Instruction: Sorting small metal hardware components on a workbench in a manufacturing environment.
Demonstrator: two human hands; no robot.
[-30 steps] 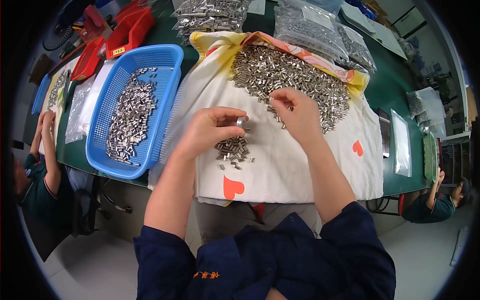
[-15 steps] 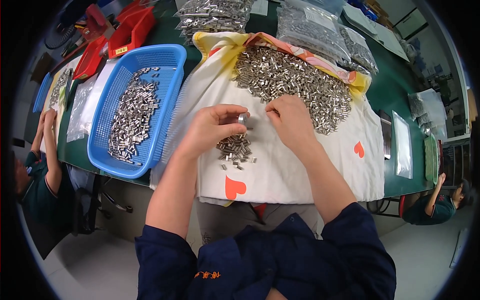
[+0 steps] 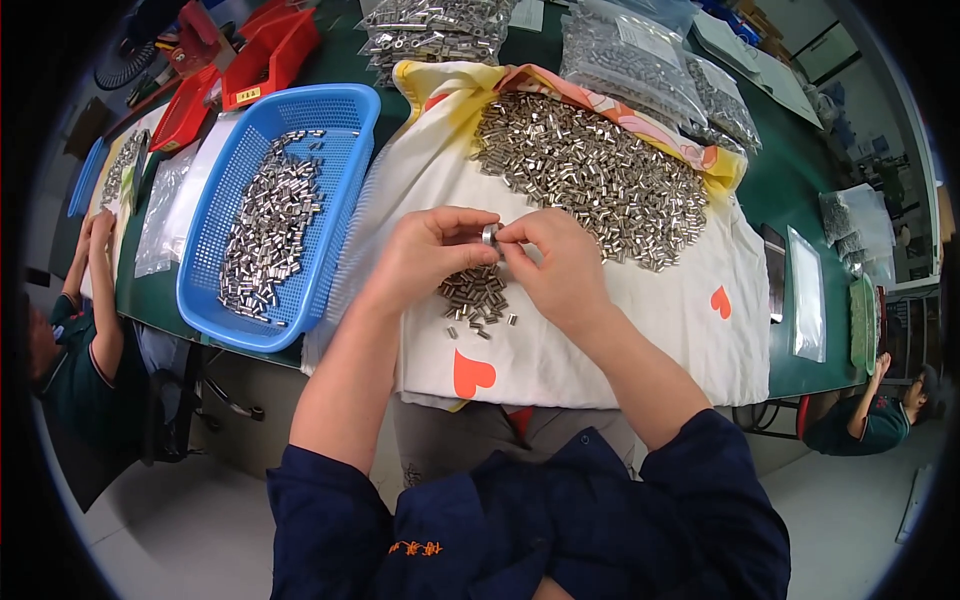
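Observation:
My left hand point(image 3: 425, 255) pinches a short, round silver metal piece point(image 3: 490, 234) between thumb and fingers, above the cloth. At its right side, my right hand point(image 3: 555, 262) has thumb and forefinger closed together against it. Whatever lies between those right fingertips is too small to make out. Under the hands lies a small heap of metal sleeves point(image 3: 474, 296), with a few strays at its near edge. A much larger pile of the same little sleeves point(image 3: 600, 180) covers the far part of the white cloth point(image 3: 640, 340).
Left of the cloth stands a blue perforated basket point(image 3: 190, 290) holding more sleeves. Red bins point(image 3: 270, 60) are behind it. Clear bags of metal parts point(image 3: 625, 55) lie at the back. To the right are a phone point(image 3: 773, 270) and a flat plastic bag point(image 3: 806, 295). Co-workers sit at both sides.
My right hand has moved left from the edge of the large pile to the round metal piece. The left hand stays nearly in place, still holding it.

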